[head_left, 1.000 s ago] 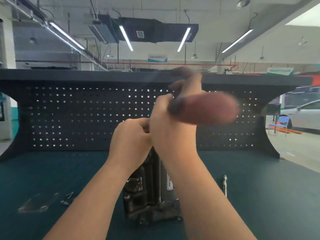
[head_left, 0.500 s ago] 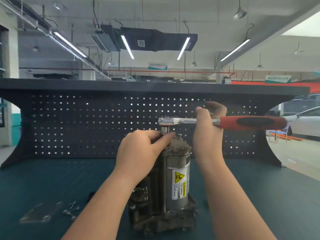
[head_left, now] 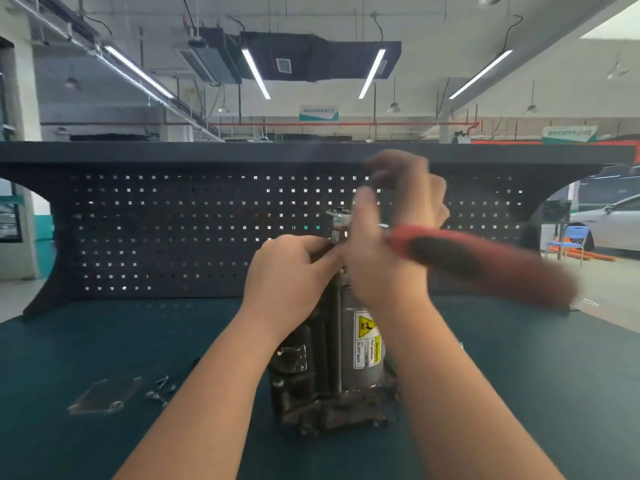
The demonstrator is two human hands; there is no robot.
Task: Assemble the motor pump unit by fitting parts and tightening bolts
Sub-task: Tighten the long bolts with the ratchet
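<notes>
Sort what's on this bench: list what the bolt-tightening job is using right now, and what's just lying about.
In use: motor pump unit, upright on the bench; red-handled ratchet wrench, gripped by the right hand; left hand steadying the unit's top.

Lying about: loose bolts; clear plastic bag; pegboard.

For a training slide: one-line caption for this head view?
Right hand swings a red-handled ratchet atop the upright motor pump unit while the left hand steadies it.

Head-height view, forward, close over workbench (head_left: pixel 104 341)
</notes>
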